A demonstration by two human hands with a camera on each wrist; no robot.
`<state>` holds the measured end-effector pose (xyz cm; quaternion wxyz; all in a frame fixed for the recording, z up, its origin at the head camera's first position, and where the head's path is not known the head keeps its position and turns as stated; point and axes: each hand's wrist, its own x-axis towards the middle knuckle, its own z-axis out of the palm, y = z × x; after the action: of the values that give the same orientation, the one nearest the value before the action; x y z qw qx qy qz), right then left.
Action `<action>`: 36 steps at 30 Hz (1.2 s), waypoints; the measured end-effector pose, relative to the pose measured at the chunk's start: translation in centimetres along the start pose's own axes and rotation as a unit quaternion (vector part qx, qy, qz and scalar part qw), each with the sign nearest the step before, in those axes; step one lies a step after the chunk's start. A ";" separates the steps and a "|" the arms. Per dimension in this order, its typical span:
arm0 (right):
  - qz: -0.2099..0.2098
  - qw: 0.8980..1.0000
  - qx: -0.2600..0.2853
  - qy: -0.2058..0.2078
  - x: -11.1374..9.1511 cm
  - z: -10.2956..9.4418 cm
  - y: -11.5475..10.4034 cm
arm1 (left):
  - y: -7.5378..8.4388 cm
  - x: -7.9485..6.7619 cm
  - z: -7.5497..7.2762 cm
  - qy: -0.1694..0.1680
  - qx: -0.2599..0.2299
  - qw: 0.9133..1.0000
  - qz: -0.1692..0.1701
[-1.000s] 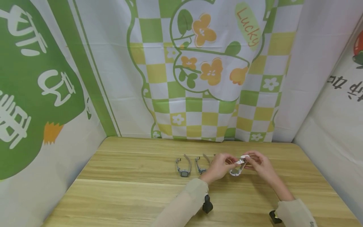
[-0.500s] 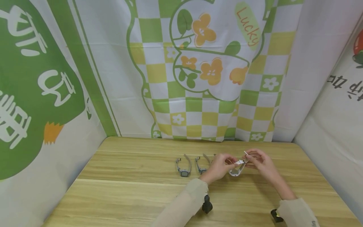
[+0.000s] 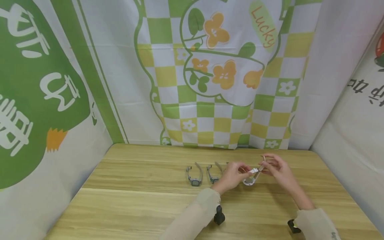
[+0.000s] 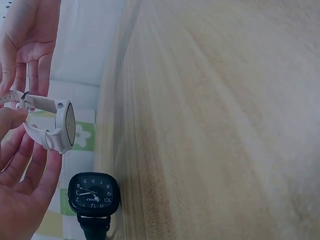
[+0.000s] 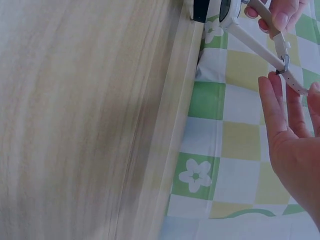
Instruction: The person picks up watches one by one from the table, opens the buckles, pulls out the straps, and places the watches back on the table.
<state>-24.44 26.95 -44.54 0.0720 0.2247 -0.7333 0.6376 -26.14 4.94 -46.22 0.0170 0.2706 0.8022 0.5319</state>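
Note:
A white wristwatch (image 3: 249, 182) hangs between my two hands just above the table, its strap joined into a loop. My left hand (image 3: 231, 177) pinches the strap on the buckle side. With thumb and fingers, my right hand (image 3: 279, 170) pinches the free strap end. In the right wrist view the punched strap tip (image 5: 294, 83) passes through the metal buckle (image 5: 285, 61). The round watch case (image 4: 66, 126) faces sideways in the left wrist view. Two grey watches (image 3: 195, 182) (image 3: 214, 180) stand on the table left of my hands, the second partly behind my left hand.
The wooden table (image 3: 135, 206) meets a checkered cloth curtain (image 3: 204, 126) at the back. A black square watch (image 4: 94, 195) stands near the hands in the left wrist view. In the head view, a strap tip shows behind my left hand.
My right hand has shifted slightly up and right, and the strap end in its fingers has changed its angle. My left hand has stayed in place with the white wristwatch.

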 end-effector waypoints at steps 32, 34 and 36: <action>0.019 0.998 0.054 0.014 -0.3 -0.4 -0.7 | 0.2 0.7 0.7 -0.033 0.003 0.999 0.000; 0.018 0.998 0.059 0.012 -0.3 -0.4 -0.7 | 0.3 0.7 0.7 -0.037 0.004 0.999 0.000; 0.017 0.998 0.060 0.009 -0.4 -0.4 -0.7 | 0.4 0.8 0.7 -0.043 0.006 0.999 0.001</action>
<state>-23.89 27.35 -43.95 0.0541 0.2104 -0.6966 0.6837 -26.45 5.97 -46.00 0.0496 0.2940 0.8036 0.5150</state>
